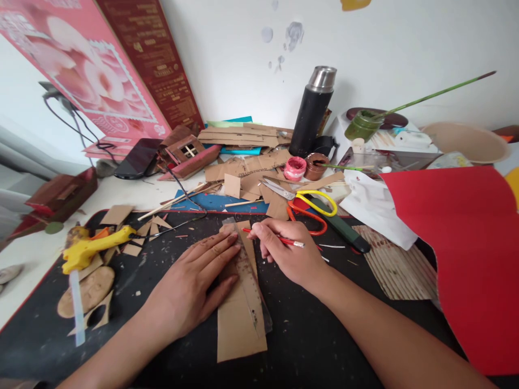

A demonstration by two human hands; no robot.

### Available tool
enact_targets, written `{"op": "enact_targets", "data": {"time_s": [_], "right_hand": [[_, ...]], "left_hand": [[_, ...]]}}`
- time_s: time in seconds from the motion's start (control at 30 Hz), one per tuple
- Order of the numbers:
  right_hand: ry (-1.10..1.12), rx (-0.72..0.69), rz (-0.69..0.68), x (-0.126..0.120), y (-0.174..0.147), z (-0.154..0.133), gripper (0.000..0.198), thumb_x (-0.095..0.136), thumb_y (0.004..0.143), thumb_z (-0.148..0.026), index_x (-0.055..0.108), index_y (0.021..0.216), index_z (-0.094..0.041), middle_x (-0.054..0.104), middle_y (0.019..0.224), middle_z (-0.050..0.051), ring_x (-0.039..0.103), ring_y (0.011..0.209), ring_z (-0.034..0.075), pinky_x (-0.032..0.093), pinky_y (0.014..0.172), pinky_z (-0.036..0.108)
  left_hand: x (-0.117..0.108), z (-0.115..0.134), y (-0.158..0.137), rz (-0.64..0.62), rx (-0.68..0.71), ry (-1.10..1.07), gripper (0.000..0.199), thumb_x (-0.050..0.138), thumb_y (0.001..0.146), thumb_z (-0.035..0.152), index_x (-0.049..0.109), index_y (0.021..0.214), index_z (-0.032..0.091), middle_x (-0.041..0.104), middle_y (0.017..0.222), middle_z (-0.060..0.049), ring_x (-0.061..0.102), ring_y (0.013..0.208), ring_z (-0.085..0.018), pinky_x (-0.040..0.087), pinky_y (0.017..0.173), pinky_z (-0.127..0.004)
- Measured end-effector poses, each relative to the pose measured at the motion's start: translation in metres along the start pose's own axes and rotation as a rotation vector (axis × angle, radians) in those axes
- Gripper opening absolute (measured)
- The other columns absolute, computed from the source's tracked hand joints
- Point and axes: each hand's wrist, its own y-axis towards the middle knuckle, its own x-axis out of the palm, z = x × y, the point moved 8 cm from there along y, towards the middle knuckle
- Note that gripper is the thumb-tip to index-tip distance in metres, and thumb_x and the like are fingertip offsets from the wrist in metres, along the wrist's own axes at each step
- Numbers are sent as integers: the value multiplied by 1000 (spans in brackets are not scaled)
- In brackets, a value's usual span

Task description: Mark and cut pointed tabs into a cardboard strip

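My left hand [193, 284] lies flat, fingers spread, pressing a clear plastic ruler [248, 281] onto a long strip of brown cardboard [239, 329] on the black mat [170, 254]. My right hand [286, 251] grips a red pencil [279, 240], its tip pointing left at the ruler's upper edge near the top of the cardboard strip.
A yellow glue gun [95, 248] lies at the left among cardboard scraps. Scissors with yellow and orange handles [310, 205] sit behind my right hand. A black flask [312, 111], paint pots [294, 168], a green jar with a brush [362, 124] and a red sheet [470, 243] at the right crowd the desk.
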Motion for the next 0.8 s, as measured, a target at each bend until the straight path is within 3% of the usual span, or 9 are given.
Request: {"op": "enact_targets", "data": {"time_s": [0.8], "right_hand": [[-32, -20, -22, 2, 0, -5, 48, 54, 113, -56, 70, 84, -22, 66, 68, -1, 61, 60, 14, 45, 56, 27]], "left_hand": [[0, -2, 0, 18, -24, -54, 55, 64, 108, 31, 58, 162, 22, 66, 162, -14, 62, 151, -34, 58, 121, -56]]}}
